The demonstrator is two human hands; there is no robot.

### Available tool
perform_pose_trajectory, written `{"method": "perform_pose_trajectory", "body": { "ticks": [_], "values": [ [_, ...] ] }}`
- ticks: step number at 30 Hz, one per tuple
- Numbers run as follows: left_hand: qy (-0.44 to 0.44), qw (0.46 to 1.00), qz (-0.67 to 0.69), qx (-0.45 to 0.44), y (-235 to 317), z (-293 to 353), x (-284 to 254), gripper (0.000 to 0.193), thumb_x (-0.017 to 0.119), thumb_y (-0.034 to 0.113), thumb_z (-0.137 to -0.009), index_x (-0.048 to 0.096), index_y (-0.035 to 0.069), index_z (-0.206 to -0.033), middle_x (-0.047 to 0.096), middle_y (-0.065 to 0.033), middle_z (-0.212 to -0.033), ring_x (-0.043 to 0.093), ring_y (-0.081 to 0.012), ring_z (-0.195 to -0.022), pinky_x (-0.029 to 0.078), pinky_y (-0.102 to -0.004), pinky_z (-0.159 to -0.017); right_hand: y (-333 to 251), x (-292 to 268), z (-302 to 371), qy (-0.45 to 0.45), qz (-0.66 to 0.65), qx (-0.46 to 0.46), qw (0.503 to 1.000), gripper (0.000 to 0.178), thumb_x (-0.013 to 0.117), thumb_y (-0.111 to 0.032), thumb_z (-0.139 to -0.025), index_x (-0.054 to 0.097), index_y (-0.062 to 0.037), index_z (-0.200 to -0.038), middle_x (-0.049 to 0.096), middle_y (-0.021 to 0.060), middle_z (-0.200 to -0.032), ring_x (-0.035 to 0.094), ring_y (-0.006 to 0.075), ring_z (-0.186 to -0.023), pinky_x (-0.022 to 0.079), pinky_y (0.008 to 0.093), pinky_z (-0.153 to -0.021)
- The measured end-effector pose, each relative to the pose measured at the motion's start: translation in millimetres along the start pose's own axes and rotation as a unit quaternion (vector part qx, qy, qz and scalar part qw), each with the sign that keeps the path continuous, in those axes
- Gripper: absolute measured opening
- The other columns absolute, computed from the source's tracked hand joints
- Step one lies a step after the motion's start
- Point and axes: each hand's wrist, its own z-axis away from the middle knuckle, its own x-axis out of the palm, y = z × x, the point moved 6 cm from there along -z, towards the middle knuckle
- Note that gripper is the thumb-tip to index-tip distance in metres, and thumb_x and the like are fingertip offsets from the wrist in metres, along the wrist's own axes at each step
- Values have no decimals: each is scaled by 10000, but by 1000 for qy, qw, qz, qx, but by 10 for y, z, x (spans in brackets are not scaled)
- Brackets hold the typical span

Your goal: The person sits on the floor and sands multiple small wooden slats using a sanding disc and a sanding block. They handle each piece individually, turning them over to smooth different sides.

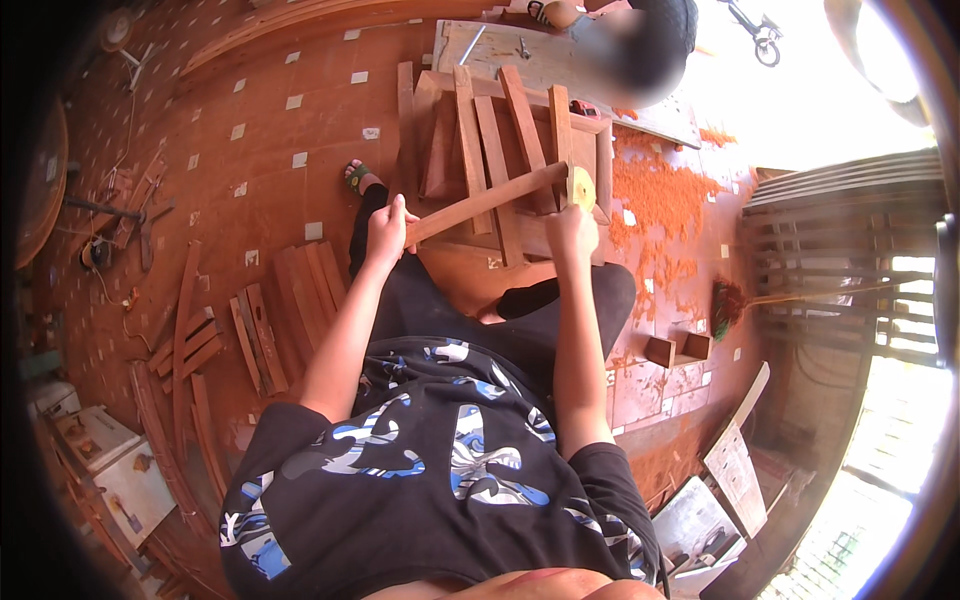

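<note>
While we held the long, straight, reddish-brown wooden bar [488, 207]: it slanted in front of us, over the other pieces, between our left hand [387, 235] and our right hand [574, 235].
Left hand: its fingers were closed around the bar's near end, the thumb raised.
Right hand: it was curled around the lower part of a yellow, rounded object [582, 187], too unclear for us to identify, beside the bar's far end; we could not tell whether the two touched.
Loose bars: several narrow brown wooden bars [468, 140] lay across a brown, box-like wooden support [603, 165], just beyond our knees.
Done, we judged: the pieces had been cut to straight lengths, and the orange-brown shavings [655, 205] on the tiled floor suggested some surfacing.
Left, we judged: the bar in our grasp was not yet finished with, and the others lay unjoined.
Flat brown boards [305, 280]: these lay on the floor to our left, apart from the work; we could not tell whether they belonged to it.
</note>
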Motion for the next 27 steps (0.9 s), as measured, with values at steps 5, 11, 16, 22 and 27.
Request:
{"method": "perform_pose_trajectory", "body": {
  "ticks": [5, 11, 16, 22, 27],
  "values": [
    [4, 1000, 24, -11, 19, 36, -34, 625, 425, 463, -1088, 624, -32, -763, 631, -127, -604, 572, -191, -362, 330, -281, -280, -82, 130, 124, 6, -31, 0, 1000, 229, 597, -159, -838, 730, 27, -849, 736, 273, -925, 732, 427, -917, 589, 482, -840],
    [-9, 1000, 23, -1, 10, 4, -19, 645, 404, 480, -1091, 630, -29, -766, 646, -138, -626, 584, -197, -376, 331, -269, -280, 68, 108, 76, 46, -53, -43, 997, 219, 569, -139, -861, 648, 43, -954, 720, 265, -935, 714, 430, -900, 575, 504, -829],
    [-5, 999, 48, -3, -6, 11, -22, 650, 402, 481, -1090, 640, -36, -776, 667, -156, -655, 592, -207, -382, 334, -267, -282, 30, 132, 114, 61, -99, -56, 992, 203, 562, -126, -854, 626, 34, -960, 696, 260, -1001, 685, 444, -948, 552, 517, -853],
    [-20, 994, 96, -47, -91, -25, -63, 688, 389, 510, -1072, 665, -70, -825, 695, -185, -696, 626, -226, -415, 343, -260, -282, -247, 58, 226, 26, -82, -152, 985, 286, 597, -250, -911, 614, 29, -972, 683, 261, -1043, 677, 437, -975, 540, 525, -855],
    [-58, 978, 166, -113, -196, -43, -84, 733, 358, 560, -1016, 697, -84, -933, 724, -186, -769, 681, -273, -517, 400, -283, -362, -655, 137, 557, -44, -73, -243, 966, 570, 517, -505, -995, 647, 47, -929, 713, 260, -887, 714, 439, -842, 566, 532, -771]
  ]
}}
